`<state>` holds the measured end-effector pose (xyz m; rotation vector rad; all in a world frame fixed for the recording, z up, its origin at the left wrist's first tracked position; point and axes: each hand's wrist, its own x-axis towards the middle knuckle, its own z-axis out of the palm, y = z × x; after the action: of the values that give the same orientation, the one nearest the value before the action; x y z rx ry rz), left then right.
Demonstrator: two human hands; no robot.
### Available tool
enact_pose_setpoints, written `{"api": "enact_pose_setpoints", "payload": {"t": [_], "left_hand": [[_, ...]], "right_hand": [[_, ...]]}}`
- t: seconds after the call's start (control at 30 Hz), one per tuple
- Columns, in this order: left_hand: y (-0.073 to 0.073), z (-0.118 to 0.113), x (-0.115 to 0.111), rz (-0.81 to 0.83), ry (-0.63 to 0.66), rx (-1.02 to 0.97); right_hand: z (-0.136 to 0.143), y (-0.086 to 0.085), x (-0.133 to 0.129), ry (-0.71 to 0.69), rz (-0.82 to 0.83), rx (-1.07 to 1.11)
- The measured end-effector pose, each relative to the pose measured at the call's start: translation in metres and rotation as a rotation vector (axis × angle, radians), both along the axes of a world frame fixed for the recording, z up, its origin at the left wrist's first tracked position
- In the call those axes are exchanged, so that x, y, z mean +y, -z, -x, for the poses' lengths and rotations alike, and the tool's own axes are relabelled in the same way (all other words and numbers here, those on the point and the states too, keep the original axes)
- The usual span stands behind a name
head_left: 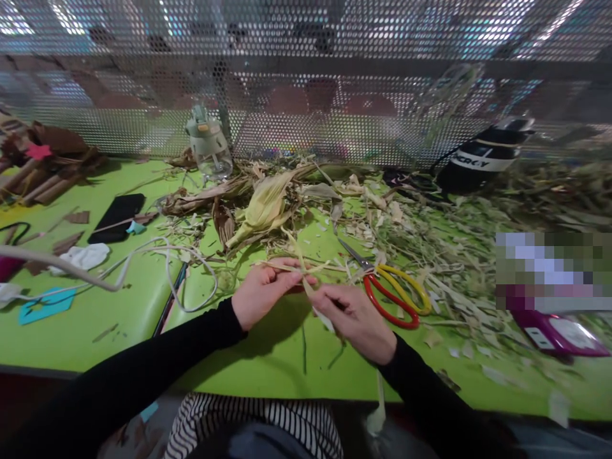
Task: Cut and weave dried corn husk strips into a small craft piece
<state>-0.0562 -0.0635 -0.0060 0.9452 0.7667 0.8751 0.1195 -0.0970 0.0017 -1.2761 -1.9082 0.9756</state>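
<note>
Several narrow strips of corn husk (310,292) cross between my two hands over the front of the green table. My left hand (266,290) pinches the strips where they cross, thumb on top. Close beside it, my right hand (354,319) has its fingers closed round a pale strip, whose end hangs below the hand past the table edge. Behind my hands lies a larger bundle of yellow-green corn husk (265,207) with its stem end toward me. Scissors (389,287) with one red and one yellow handle rest just right of my right hand, blades pointing away.
Husk scraps (459,255) cover the right and back of the green table (210,370). A clear bottle (210,150) and a black bottle (485,156) stand by the perforated metal screen (296,83). At left are a phone (117,218) and a white cable (167,268).
</note>
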Motion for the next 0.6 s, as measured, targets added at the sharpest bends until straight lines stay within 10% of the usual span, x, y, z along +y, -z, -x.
{"api": "enact_pose_setpoints", "payload": {"t": [0.3, 0.6], "left_hand": [[0.003, -0.005, 0.003, -0.049, 0.077, 0.109], [-0.01, 0.0, 0.031, -0.17, 0.031, 0.214]], "right_hand": [[0.005, 0.013, 0.007, 0.216, -0.019, 0.262], [0.004, -0.022, 0.037, 0.026, -0.193, -0.273]]}}
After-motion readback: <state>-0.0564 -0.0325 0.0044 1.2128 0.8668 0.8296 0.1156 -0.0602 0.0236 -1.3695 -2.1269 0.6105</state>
